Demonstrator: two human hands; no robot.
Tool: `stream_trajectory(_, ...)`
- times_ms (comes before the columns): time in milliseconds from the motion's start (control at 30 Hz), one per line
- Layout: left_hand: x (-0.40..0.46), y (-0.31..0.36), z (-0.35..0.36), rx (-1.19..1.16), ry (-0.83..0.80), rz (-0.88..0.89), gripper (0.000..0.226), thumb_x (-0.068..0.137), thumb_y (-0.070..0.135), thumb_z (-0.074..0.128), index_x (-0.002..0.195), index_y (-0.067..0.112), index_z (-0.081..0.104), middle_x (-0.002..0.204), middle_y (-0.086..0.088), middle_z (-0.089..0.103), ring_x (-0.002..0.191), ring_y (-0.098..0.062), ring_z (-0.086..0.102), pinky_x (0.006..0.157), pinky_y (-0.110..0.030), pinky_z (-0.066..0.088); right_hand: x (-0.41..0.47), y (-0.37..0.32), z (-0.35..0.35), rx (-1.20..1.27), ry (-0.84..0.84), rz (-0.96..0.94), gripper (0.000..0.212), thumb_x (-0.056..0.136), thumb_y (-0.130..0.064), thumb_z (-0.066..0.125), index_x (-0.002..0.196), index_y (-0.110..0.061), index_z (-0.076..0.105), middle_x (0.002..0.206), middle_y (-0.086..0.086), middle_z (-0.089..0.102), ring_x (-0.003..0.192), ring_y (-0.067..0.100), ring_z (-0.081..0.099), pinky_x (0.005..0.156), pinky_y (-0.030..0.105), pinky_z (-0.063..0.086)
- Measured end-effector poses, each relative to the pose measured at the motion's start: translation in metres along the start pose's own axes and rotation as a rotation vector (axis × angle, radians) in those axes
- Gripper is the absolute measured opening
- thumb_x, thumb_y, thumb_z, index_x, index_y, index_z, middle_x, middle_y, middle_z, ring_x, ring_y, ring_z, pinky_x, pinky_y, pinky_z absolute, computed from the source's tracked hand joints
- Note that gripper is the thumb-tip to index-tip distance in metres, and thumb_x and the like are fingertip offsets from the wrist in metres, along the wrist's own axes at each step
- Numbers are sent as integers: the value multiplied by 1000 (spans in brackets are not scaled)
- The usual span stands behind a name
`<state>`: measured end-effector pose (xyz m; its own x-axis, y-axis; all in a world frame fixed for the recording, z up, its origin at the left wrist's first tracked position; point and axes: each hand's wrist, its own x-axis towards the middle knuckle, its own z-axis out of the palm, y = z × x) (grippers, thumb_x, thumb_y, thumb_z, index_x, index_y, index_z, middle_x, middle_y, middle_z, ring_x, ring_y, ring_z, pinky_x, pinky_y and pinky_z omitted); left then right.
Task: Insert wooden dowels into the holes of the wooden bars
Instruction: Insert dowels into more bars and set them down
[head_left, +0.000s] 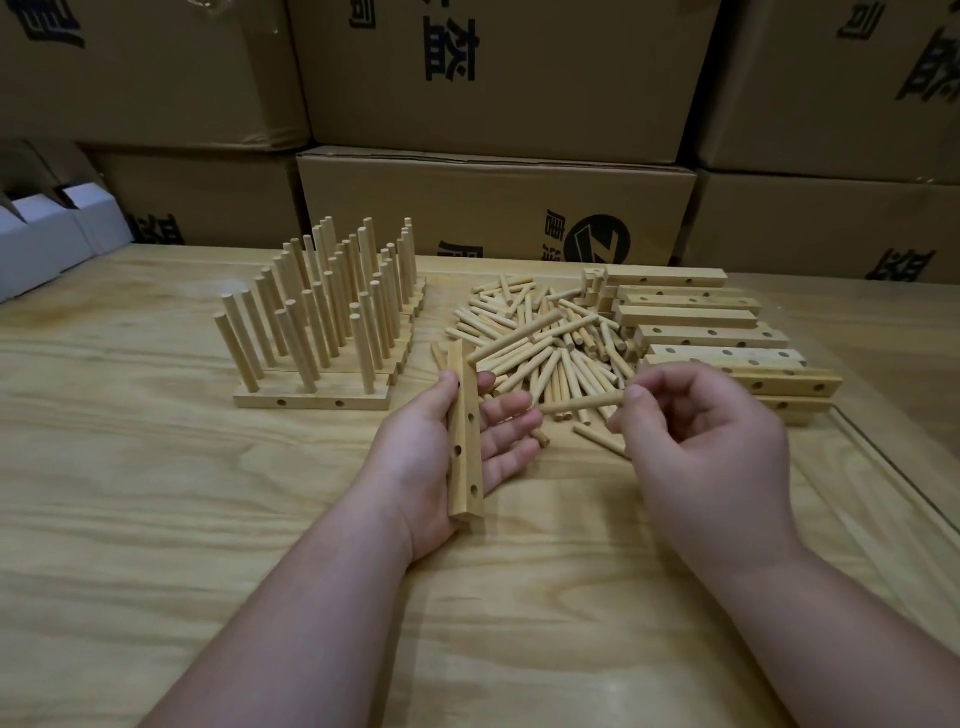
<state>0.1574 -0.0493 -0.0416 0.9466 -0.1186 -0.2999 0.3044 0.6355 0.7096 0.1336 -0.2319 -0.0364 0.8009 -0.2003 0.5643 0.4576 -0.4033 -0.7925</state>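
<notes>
1. Nearest to me, the left hand (457, 441) holds a wooden bar (466, 436) lengthwise across the palm, thumb curled against its far side and fingers fairly straight beneath it. I count three holes on the face turned my way, all empty, so this bar has not been started.
2. Just right of it, the right hand (696, 436) pinches a single dowel (584, 404) between thumb and fingertips, lying roughly level with its free end pointing at the left hand's fingers. It is not yet in any hole; I judge the step in hand to be lining it up with the bar.
3. Behind the hands, a loose pile of dowels (540, 338) lies on the surface (208, 519), so plenty of stock is left.
4. Far left, the finished bars (317, 306) stand in rows with their dowels upright; that looks like a good share done.
5. Far right, a stack of empty bars (711, 338) waits with holes showing. I would call the job roughly midway, though I cannot count exactly.
6. Furthest back, cardboard boxes (493, 208) line the wall.
</notes>
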Motion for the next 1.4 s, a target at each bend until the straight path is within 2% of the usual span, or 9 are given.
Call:
stream_trajectory(200, -1, 0, 2, 3, -3, -12, 45, 108, 43, 35, 122, 8, 59, 107, -20, 76, 98, -36, 75, 82, -48, 62, -2, -8, 2, 195, -2, 40, 13, 87, -7, 66, 82, -19, 68, 70, 0, 72, 60, 11, 68, 56, 26, 58)
stream_trajectory(333, -3, 0, 2, 97, -82, -9, 46, 109, 43, 30, 124, 9, 57, 111, -19, 75, 100, -35, 74, 84, -45, 61, -6, -10, 6, 166, -112, 92, 6, 83, -14, 69, 78, -18, 68, 68, 10, 68, 64, 25, 66, 58, 38, 57)
stream_trajectory(533, -4, -4, -1, 242, -174, 16, 44, 109, 42, 32, 128, 9, 54, 115, -16, 74, 109, -31, 72, 95, -44, 58, -1, -5, 6, 112, -318, 150, 16, 84, -7, 75, 78, -9, 61, 58, -16, 58, 51, -3, 51, 47, 11, 40)
stream_trajectory(633, -4, -5, -2, 247, -195, 18, 43, 108, 39, 37, 127, 6, 57, 115, -17, 75, 107, -31, 72, 88, -41, 61, 0, -8, 5, 75, -510, 123, 4, 84, -10, 77, 86, -13, 74, 83, -26, 73, 78, -11, 67, 65, 4, 47)
stream_trajectory(700, -5, -4, -2, 222, -204, 9, 42, 108, 39, 37, 127, 6, 56, 114, -16, 75, 104, -30, 74, 76, -34, 63, 0, -8, 4, 38, -595, 110, 11, 84, -14, 78, 95, -19, 79, 101, -22, 74, 98, -8, 67, 82, 8, 50)
stream_trajectory(800, -5, -4, -2, 203, -210, 6, 42, 108, 37, 38, 126, 4, 57, 112, -16, 76, 99, -29, 75, 72, -33, 62, 1, -8, 3, 4, -553, 73, 18, 84, -15, 78, 99, -24, 80, 102, -23, 74, 102, -9, 65, 86, 6, 47)
stream_trajectory(967, -6, -6, -3, 233, -210, 9, 41, 107, 34, 43, 124, 3, 63, 110, -20, 75, 100, -33, 74, 79, -38, 63, 1, -6, 3, 19, -461, 66, 21, 85, -16, 78, 90, -36, 79, 90, -26, 74, 92, -10, 67, 76, 3, 45)
stream_trajectory(1233, -5, -6, -3, 221, -203, 17, 42, 108, 35, 40, 122, 3, 62, 105, -18, 76, 91, -28, 77, 72, -35, 63, -1, -7, 5, -121, -462, -29, 14, 84, -21, 78, 95, -29, 80, 94, -24, 72, 95, -10, 64, 79, 3, 44)
stream_trajectory(1400, -4, -8, -5, 383, -196, 46, 43, 107, 40, 39, 121, 10, 67, 111, -11, 77, 105, -28, 73, 88, -36, 60, -4, -7, 8, -204, -554, -120, 11, 83, -22, 79, 93, -28, 80, 99, -24, 70, 105, -8, 61, 91, 10, 45)
